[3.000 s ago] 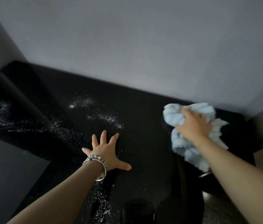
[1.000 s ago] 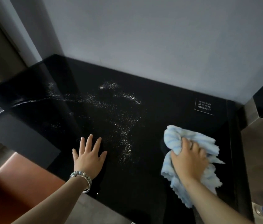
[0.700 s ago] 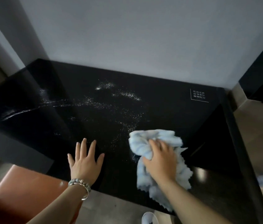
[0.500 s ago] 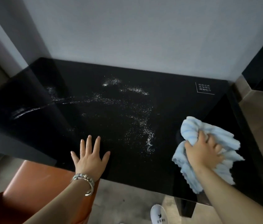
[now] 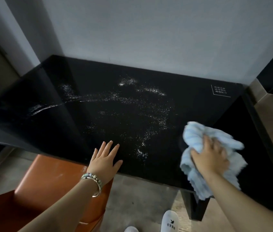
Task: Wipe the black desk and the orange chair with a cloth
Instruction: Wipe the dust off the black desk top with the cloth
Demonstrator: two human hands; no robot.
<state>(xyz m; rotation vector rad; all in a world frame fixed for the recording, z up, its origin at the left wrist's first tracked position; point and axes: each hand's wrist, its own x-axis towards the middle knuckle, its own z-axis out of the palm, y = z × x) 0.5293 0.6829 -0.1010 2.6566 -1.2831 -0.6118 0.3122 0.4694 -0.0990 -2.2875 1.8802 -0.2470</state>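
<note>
Clutching cloth [image 5: 197, 136] with right hand [image 5: 211, 158] at desk's [image 5: 99, 77] right end, bracing with flat left hand [image 5: 104, 158], risking sweeping powder [image 5: 125, 82] onto chair [image 5: 45, 178].

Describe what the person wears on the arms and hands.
Both forearms are bare, with no sleeve in view and no gloves. The left hand has at its wrist a beaded bracelet of pale, mixed-colour round beads and a thin silvery bangle just behind it. The right hand is motion-blurred; no jewellery shows on it.
</note>
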